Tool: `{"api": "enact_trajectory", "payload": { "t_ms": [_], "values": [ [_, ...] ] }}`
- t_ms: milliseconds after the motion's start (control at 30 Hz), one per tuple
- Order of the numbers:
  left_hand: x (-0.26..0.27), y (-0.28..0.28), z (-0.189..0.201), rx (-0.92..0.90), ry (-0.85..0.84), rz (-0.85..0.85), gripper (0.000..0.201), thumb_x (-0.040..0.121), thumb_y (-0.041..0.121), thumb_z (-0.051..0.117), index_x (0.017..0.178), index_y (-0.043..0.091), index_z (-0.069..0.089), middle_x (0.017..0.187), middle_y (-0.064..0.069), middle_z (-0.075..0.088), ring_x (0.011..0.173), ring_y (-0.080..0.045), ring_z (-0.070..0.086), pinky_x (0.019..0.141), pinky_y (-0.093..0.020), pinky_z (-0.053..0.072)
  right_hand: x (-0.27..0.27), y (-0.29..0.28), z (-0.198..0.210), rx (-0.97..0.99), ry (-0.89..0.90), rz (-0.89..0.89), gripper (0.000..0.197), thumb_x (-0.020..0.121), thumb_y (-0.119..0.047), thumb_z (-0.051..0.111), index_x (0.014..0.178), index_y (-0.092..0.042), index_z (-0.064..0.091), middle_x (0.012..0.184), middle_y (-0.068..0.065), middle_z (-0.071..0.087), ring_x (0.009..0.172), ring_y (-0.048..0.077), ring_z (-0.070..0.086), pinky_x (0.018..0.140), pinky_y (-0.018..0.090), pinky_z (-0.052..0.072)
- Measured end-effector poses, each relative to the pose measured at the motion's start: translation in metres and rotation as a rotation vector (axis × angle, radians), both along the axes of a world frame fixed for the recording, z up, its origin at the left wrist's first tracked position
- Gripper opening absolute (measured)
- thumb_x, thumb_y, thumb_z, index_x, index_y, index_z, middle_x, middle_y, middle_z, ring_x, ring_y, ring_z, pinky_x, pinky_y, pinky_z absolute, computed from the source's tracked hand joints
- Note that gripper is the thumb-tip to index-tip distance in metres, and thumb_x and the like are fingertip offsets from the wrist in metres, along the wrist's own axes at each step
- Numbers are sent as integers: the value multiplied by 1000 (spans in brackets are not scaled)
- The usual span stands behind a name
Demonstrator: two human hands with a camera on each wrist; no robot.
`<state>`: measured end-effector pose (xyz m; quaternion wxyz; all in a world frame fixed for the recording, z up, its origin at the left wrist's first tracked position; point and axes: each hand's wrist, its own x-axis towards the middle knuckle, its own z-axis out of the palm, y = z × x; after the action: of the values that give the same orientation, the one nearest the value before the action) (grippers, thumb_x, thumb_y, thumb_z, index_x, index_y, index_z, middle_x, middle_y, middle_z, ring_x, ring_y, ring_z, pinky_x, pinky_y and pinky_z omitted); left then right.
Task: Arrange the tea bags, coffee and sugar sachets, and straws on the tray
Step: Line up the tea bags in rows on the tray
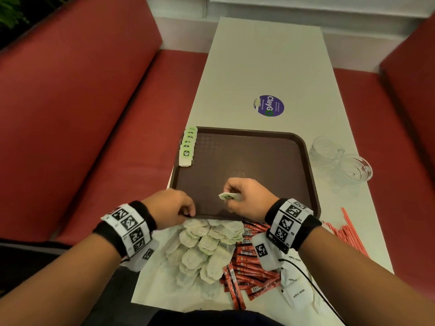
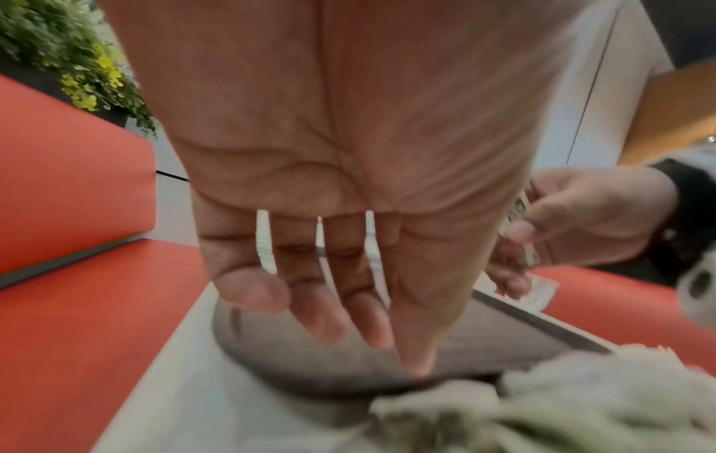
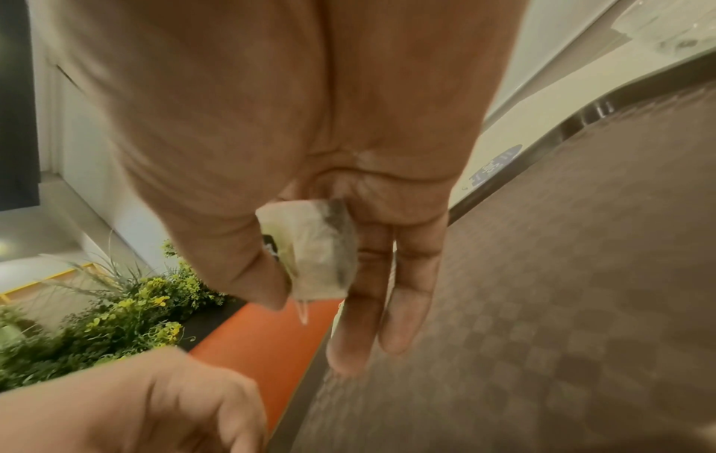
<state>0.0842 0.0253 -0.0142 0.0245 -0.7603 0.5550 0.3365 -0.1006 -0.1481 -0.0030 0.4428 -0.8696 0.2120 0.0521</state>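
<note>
— One tabletop (image 1: 263,67), then tray (image 1: 247,156) beyond both hands, row of tea bags (image 1: 187,147) on its far-left rim. Step?

— Adding to that row, probably. Needs carrying left and forward, laying flat.

— Hands?

— Right hand (image 1: 249,196) over tray, pinching single tea bag (image 1: 229,196). Left hand (image 1: 173,204) relaxed, fingers loose, touching near rim above loose pile (image 1: 207,245). Gripping nothing.

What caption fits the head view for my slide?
Right hand holds a tea bag over the brown tray; left hand reaches toward the loose pile.
</note>
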Motion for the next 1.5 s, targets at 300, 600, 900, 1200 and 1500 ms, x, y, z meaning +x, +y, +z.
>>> {"api": "enact_trajectory", "payload": {
  "t_ms": [300,600,900,1200,1500],
  "values": [
    [-7,21,-25,-213,-40,-10,16,91,32,67,106,31,72,110,13,55,94,-8,57,82,-29,47,10,18,-6,102,18,55,14,93,-9,49,84,-16,41,74,2,64,65,21,57,67,46,50],
    [-14,-3,28,-693,72,103,11,91,35,64,97,28,71,87,17,64,77,-2,57,72,-29,49,25,22,-4,-58,-100,101,15,87,-27,70,84,-22,56,73,-6,58,65,11,52,61,29,43],
    [-19,-5,18,-766,281,363,14,87,19,76,99,22,72,86,15,68,76,0,60,71,-11,43,28,16,-2,52,-223,-13,9,94,-26,66,86,-25,64,69,-5,62,58,6,53,56,24,43],
    [44,-32,-20,-557,-43,715,5,87,24,74,83,24,72,82,10,68,75,-8,61,73,-22,46,17,10,2,164,-140,-146,13,92,-11,50,99,-16,40,70,-1,47,55,12,40,58,35,39],
    [88,-70,-32,-231,-150,753,12,83,27,76,72,24,72,86,2,71,83,-17,64,70,-27,48,10,9,5,96,-104,-115,24,97,-18,52,75,-23,43,68,-6,49,61,12,43,62,33,39]
  ]
}}
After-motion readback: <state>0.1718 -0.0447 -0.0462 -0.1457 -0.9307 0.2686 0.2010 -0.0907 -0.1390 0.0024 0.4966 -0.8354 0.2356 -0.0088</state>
